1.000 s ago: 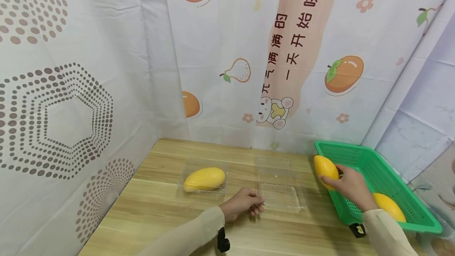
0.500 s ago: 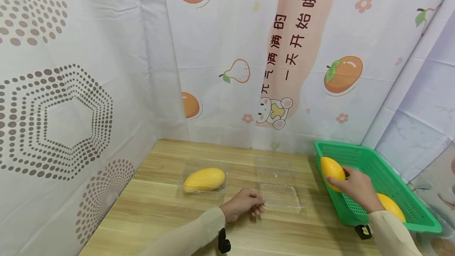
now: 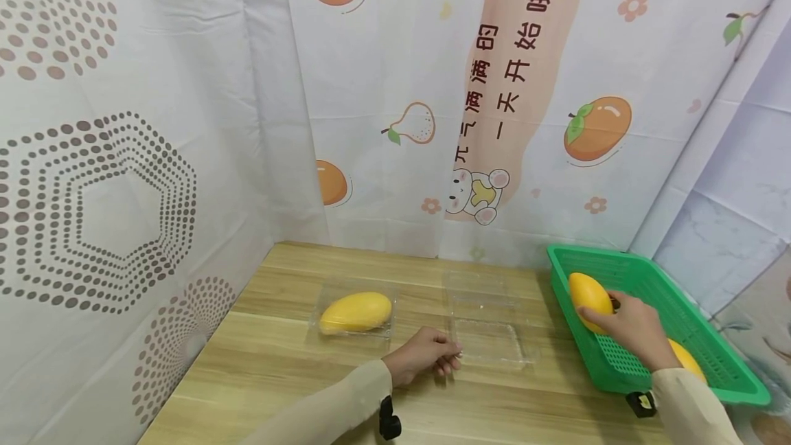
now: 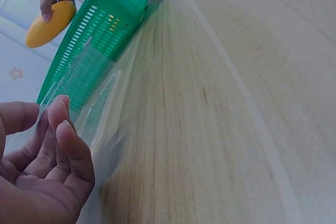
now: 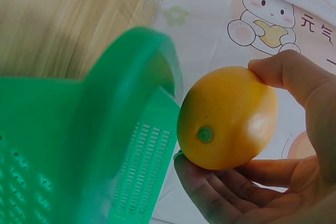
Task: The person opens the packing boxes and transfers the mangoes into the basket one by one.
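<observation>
My right hand (image 3: 639, 332) grips a yellow-orange mango (image 3: 589, 301) above the left side of the green basket (image 3: 593, 251). In the right wrist view, the thumb lies on one side of the mango (image 5: 228, 119) and the fingers on the other, its small green stem spot facing the camera. A second mango (image 3: 687, 361) lies in the basket, partly hidden behind the right forearm. Thumb and fingers of my left hand (image 3: 425, 354) pinch the near left edge of a clear plastic box (image 3: 488, 342), which lies with its lid opened back and holds nothing.
Left of that box, another clear plastic box (image 3: 384, 335) contains a mango (image 3: 356, 312). Both stand on a wood-grain table (image 3: 259, 356). Printed curtains (image 3: 383, 225) hang along the back and sides.
My right hand has moved to the right with the mango, from the basket's left rim to over its inside. The left hand stays at the clear box's edge.
</observation>
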{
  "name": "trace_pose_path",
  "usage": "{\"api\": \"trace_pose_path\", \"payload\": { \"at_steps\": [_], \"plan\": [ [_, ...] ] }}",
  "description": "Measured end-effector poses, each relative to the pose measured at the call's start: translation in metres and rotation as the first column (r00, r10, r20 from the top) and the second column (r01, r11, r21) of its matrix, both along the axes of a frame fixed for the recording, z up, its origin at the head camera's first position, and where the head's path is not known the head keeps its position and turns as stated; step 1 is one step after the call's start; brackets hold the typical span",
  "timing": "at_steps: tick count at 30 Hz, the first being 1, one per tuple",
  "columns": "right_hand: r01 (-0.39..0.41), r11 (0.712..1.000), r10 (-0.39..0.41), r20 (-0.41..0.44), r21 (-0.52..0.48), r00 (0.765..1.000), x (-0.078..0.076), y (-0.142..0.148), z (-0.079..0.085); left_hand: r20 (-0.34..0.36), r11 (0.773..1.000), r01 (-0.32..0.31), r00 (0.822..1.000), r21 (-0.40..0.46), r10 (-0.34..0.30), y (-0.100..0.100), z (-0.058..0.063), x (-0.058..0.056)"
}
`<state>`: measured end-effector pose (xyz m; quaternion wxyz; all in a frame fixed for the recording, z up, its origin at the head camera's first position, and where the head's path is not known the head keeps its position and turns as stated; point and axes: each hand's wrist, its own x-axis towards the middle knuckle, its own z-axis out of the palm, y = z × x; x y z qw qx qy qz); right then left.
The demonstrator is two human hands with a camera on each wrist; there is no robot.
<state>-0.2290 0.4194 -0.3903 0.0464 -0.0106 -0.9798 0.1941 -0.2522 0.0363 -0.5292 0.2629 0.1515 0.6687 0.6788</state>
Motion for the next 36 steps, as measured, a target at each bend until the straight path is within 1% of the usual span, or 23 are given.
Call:
{"api": "trace_pose_path", "payload": {
  "at_steps": [8, 14, 19, 26, 36],
  "plan": [
    [0.018, 1.0, -0.018, 0.016, -0.009, 1.0, 0.0, 0.007, 0.001, -0.008, 1.0, -0.013, 1.0, -0.011, 0.013, 0.001, 0.001, 0.002],
    [0.029, 0.999, -0.028, 0.019, -0.014, 0.999, 0.001, 0.011, -0.001, -0.003, 1.0, -0.009, 1.0, -0.005, 0.009, 0.002, -0.001, 0.001],
    [0.033, 0.999, -0.032, 0.042, -0.016, 0.999, 0.0, 0.015, -0.002, 0.001, 1.0, -0.009, 1.0, 0.004, 0.009, 0.002, -0.001, 0.0],
    [0.039, 0.999, -0.039, 0.056, 0.005, 0.998, -0.001, 0.022, -0.002, -0.001, 1.0, -0.009, 1.0, 0.001, 0.009, 0.003, -0.001, -0.001],
    [0.06, 0.998, -0.059, 0.086, -0.015, 0.995, -0.001, 0.03, -0.005, -0.004, 1.0, -0.008, 1.0, 0.002, 0.008, 0.002, 0.0, 0.0]
  ]
}}
